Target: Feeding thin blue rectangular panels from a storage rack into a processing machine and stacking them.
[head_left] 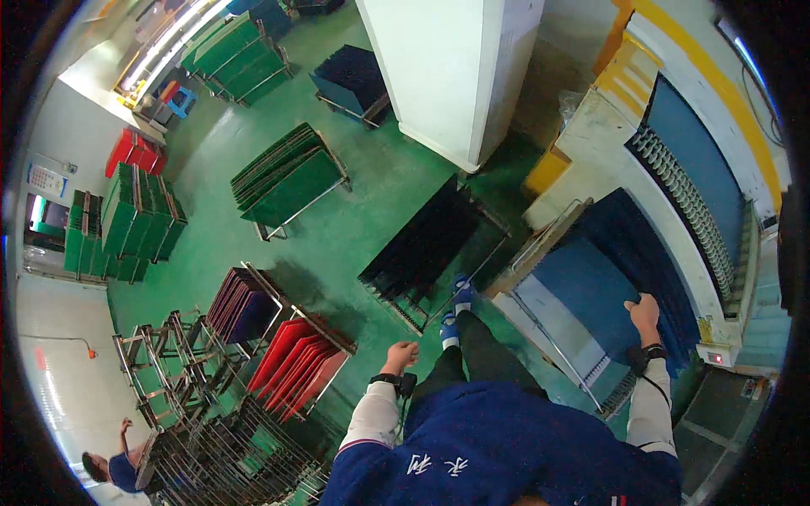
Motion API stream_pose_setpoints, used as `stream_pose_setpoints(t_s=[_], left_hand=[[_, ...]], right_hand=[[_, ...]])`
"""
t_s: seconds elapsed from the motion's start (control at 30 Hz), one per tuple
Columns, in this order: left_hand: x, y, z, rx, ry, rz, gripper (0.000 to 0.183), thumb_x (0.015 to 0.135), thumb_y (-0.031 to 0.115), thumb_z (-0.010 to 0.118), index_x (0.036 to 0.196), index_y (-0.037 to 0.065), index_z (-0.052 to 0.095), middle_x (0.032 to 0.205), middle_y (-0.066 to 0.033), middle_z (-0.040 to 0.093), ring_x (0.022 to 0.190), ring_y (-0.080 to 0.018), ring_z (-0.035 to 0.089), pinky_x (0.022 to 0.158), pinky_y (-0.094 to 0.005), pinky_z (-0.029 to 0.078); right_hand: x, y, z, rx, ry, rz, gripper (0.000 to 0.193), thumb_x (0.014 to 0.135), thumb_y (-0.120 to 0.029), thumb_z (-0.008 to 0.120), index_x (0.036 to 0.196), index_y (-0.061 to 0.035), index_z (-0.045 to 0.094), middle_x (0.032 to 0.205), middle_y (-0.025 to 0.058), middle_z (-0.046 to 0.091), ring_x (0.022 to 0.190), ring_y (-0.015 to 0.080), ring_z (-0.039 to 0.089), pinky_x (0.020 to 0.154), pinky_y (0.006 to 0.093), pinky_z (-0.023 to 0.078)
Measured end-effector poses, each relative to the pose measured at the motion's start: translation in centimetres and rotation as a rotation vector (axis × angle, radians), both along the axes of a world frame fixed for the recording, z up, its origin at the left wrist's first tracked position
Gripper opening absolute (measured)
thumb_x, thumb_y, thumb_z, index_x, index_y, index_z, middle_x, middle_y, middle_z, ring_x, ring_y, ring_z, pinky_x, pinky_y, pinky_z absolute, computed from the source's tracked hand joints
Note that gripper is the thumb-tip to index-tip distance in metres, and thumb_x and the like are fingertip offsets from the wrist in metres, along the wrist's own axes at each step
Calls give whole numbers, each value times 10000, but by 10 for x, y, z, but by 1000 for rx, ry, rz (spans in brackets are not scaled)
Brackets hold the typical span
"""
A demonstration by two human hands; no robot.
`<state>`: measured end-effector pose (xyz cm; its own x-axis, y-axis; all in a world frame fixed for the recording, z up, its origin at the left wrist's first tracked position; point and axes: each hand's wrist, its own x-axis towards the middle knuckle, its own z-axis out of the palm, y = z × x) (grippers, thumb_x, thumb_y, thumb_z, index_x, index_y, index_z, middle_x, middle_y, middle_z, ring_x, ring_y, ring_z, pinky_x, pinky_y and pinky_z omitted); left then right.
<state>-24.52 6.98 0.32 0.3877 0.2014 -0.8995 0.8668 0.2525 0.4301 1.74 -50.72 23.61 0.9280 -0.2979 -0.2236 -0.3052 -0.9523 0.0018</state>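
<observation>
My right hand (644, 319) grips the near edge of a flat blue panel (582, 270), its fingers closed on it. That panel is at the front of a row of dark blue panels (629, 228) standing on a metal-framed rack (553, 347) to my right. My left hand (400, 357) hangs in the air in front of my body, fingers curled in, with nothing visible in it. Beyond my feet is a low rack of black panels (422, 244); neither hand touches it.
A machine with a row of rollers (688, 202) lies to the right. A white pillar (451, 76) rises ahead. Racks of green panels (291, 181) and red panels (295, 358) stand on the green floor (202, 219). Metal frames (228, 455) and another person (122, 468) are at lower left.
</observation>
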Motion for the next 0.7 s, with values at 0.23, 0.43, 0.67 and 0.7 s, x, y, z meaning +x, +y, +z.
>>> stream_pose_setpoints(t_s=[0.23,0.43,0.67,0.7], left_hand=[[28,-7,4,24,-66,-36,381,862,302,704,1115,20,659,906,-60,692,619,-154,633,533,-288,518],[47,-11,5,27,-115,-43,331,855,298,715,1030,23,659,827,-40,673,593,-152,615,503,-285,498],[66,-25,6,-77,-229,38,316,856,291,707,1039,37,659,797,-42,667,592,-128,615,510,-282,501],[67,-26,8,2,-221,5,321,854,294,707,1043,38,661,796,-44,667,589,-129,619,513,-282,505]], right_hand=[[1,5,10,67,34,-27,530,717,-266,812,1145,8,659,1107,224,667,1053,358,638,891,418,502],[-1,-2,6,83,-84,15,474,702,-254,813,1058,33,686,1039,244,677,1001,386,649,864,438,506],[2,-1,19,88,39,48,463,713,-250,811,1093,-15,690,1065,220,680,998,375,651,860,436,508],[-2,1,17,90,56,41,463,713,-250,811,1093,-15,690,1065,220,680,998,375,651,860,436,508]])
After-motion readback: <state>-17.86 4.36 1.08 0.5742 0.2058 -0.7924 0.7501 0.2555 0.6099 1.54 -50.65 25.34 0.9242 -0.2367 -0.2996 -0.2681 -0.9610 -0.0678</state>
